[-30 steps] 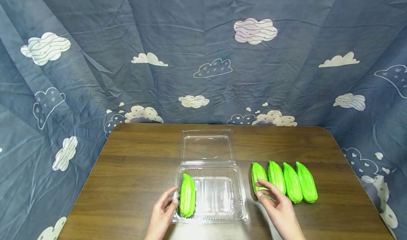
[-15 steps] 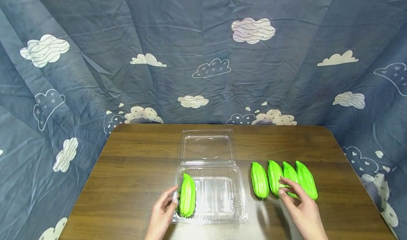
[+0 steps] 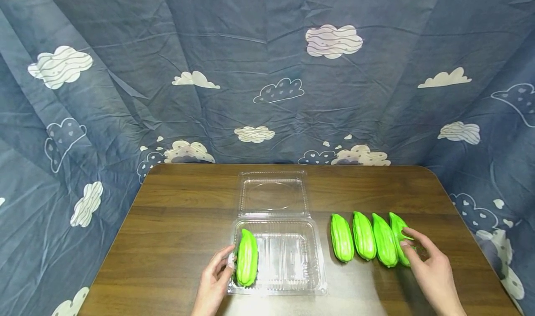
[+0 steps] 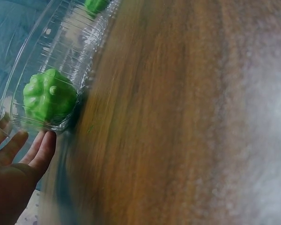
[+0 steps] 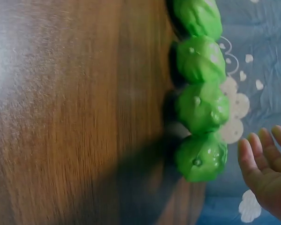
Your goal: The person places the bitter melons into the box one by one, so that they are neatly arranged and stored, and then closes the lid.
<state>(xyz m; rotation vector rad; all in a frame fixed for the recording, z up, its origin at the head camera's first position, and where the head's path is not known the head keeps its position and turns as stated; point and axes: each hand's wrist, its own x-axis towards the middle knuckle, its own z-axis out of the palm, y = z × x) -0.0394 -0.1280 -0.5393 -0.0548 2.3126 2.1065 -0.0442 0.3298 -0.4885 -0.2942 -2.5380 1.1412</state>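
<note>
A clear plastic clamshell container [image 3: 288, 260] lies on the table with its lid [image 3: 273, 193] folded back. Lengthwise along its left side is one bright green, ridged bitter melon [image 3: 247, 258]. My left hand [image 3: 215, 276] holds the container's left rim, thumb and fingers at the edge; the left wrist view shows the fingertips [image 4: 48, 138] against the wall below that melon. Right of the container, several more bitter melons [image 3: 342, 239] lie side by side. My right hand [image 3: 432, 265] hovers over the rightmost bitter melon [image 3: 399, 227], fingers spread and holding nothing, partly hiding it.
The wooden table [image 3: 175, 241] has a rounded far edge. Behind it and at both sides hangs a blue cloth [image 3: 276, 116] printed with clouds. In the right wrist view the row of bitter melons [image 5: 203, 108] stands close together.
My right hand has moved rightward along the row, from the leftmost bitter melon to the rightmost. My left hand, the container and the melons have stayed in place.
</note>
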